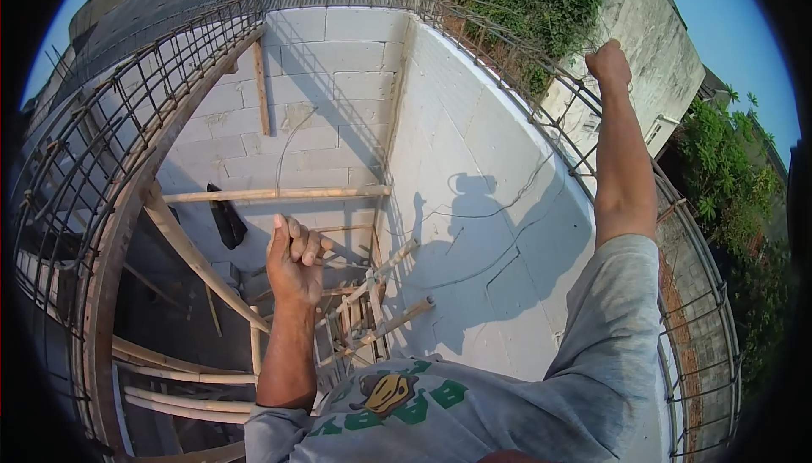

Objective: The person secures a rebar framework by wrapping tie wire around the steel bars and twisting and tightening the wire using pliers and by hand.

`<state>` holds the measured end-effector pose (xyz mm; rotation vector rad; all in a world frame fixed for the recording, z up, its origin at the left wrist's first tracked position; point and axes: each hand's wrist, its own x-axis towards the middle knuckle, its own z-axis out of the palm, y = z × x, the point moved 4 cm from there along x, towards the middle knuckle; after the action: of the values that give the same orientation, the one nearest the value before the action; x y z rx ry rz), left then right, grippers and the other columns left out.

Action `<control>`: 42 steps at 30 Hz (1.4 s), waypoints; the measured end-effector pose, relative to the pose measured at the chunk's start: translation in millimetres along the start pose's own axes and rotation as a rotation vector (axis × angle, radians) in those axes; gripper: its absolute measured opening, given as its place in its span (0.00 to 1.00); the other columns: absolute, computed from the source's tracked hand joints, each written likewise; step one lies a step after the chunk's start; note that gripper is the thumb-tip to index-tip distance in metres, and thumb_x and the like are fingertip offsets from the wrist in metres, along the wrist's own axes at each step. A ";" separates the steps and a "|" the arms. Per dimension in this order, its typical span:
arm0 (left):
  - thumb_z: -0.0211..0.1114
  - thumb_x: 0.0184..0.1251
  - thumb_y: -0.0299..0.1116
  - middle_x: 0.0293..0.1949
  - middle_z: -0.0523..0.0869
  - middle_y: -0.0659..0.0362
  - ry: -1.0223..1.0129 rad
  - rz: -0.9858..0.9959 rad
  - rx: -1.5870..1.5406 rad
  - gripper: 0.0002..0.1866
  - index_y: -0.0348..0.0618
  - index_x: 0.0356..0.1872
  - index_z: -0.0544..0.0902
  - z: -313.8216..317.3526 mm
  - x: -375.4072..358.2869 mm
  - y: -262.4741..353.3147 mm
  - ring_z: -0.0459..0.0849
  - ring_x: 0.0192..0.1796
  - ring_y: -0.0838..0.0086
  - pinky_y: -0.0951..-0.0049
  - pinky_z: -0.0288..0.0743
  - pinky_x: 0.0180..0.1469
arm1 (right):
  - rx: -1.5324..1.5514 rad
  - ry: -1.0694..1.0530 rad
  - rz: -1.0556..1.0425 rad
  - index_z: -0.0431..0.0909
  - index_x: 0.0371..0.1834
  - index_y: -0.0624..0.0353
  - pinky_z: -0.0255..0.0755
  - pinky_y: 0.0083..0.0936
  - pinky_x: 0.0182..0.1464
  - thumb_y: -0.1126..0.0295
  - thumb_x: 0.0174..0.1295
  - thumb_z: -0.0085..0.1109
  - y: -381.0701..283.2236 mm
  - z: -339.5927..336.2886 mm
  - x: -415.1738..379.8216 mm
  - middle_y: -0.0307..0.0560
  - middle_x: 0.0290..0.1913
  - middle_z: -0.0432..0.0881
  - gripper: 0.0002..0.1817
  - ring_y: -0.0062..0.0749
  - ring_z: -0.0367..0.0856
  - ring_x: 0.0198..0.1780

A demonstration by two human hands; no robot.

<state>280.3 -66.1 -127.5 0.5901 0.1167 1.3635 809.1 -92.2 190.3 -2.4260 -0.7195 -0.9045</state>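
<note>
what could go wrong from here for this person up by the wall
The left hand's grip appears to be on no support above the drop, so lost balance might become a fall. The right arm reaches out by exposed steel bars, which could scratch it or snag the sleeve. Anything dropped might hit the bamboo poles below.

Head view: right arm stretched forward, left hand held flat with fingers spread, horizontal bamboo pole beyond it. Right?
Not quite: the head view shows the left hand with its fingers curled in, not flat and spread. The rest holds: right arm stretched forward, horizontal bamboo pole beyond the left hand.
</note>
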 end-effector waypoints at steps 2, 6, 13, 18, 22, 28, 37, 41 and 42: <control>0.50 0.79 0.44 0.14 0.56 0.72 0.280 0.108 0.059 0.17 0.48 0.30 0.74 -76.7 -22.2 40.1 0.58 0.15 0.85 0.81 0.64 0.22 | -0.009 -0.047 0.009 0.67 0.60 0.63 0.72 0.44 0.60 0.54 0.56 0.63 6.9 1.5 5.1 0.63 0.58 0.79 0.33 0.54 0.77 0.61; 0.55 0.75 0.46 0.16 0.58 0.73 0.756 0.130 0.324 0.15 0.51 0.30 0.74 -199.6 -114.5 76.4 0.53 0.15 0.86 0.83 0.52 0.17 | -0.012 -0.147 0.030 0.69 0.62 0.60 0.71 0.43 0.62 0.59 0.57 0.59 8.5 17.9 4.2 0.61 0.62 0.76 0.30 0.52 0.75 0.63; 0.60 0.71 0.51 0.17 0.59 0.72 1.006 0.164 0.458 0.16 0.49 0.33 0.75 -234.7 -166.1 69.1 0.55 0.18 0.86 0.82 0.51 0.19 | -0.134 -0.409 -0.129 0.80 0.53 0.65 0.72 0.39 0.60 0.52 0.59 0.54 27.8 74.8 19.3 0.62 0.57 0.80 0.28 0.52 0.79 0.60; 0.58 0.72 0.51 0.16 0.59 0.72 0.916 0.179 0.557 0.18 0.47 0.34 0.76 -221.0 -133.6 73.0 0.55 0.17 0.87 0.82 0.50 0.19 | -0.163 -0.399 -0.199 0.81 0.49 0.72 0.69 0.39 0.61 0.38 0.61 0.54 27.2 61.5 15.0 0.67 0.55 0.80 0.39 0.55 0.78 0.60; 0.57 0.74 0.48 0.16 0.60 0.72 0.788 0.200 0.548 0.16 0.46 0.36 0.78 -205.8 -116.6 79.7 0.56 0.16 0.87 0.82 0.50 0.18 | 0.059 -0.463 -0.102 0.70 0.59 0.81 0.72 0.47 0.56 0.31 0.52 0.60 53.0 59.4 50.7 0.77 0.55 0.76 0.55 0.58 0.76 0.61; 0.55 0.75 0.45 0.15 0.61 0.74 0.785 0.217 0.511 0.13 0.47 0.43 0.80 -203.9 -107.8 81.3 0.55 0.16 0.89 0.83 0.50 0.19 | 0.008 -0.569 -0.121 0.75 0.53 0.76 0.67 0.34 0.22 0.31 0.53 0.57 92.2 116.5 133.1 0.58 0.41 0.81 0.49 0.36 0.79 0.30; 0.57 0.74 0.43 0.19 0.64 0.72 0.752 0.219 0.520 0.14 0.42 0.45 0.79 -184.9 -119.8 109.0 0.60 0.19 0.88 0.83 0.58 0.22 | 0.033 -0.477 -0.130 0.76 0.53 0.74 0.70 0.33 0.29 0.40 0.56 0.56 67.0 115.6 109.7 0.59 0.42 0.82 0.41 0.38 0.80 0.33; 0.57 0.75 0.43 0.19 0.66 0.72 0.685 0.290 0.511 0.14 0.42 0.46 0.79 -178.0 -123.8 117.7 0.61 0.20 0.88 0.84 0.59 0.23 | 0.096 -0.440 -0.144 0.76 0.52 0.74 0.71 0.33 0.31 0.44 0.58 0.56 51.5 123.1 99.4 0.59 0.43 0.82 0.37 0.38 0.81 0.35; 0.56 0.75 0.43 0.20 0.66 0.71 0.652 0.308 0.503 0.14 0.42 0.46 0.79 -176.4 -124.1 117.8 0.62 0.20 0.88 0.84 0.59 0.23 | 0.102 -0.424 -0.146 0.76 0.52 0.74 0.72 0.33 0.32 0.45 0.58 0.56 50.0 120.8 97.8 0.59 0.43 0.82 0.36 0.38 0.81 0.36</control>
<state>75.8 -114.6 -254.9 0.5680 0.9492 1.8041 958.4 -31.4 164.5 -2.5220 -1.0753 -0.3869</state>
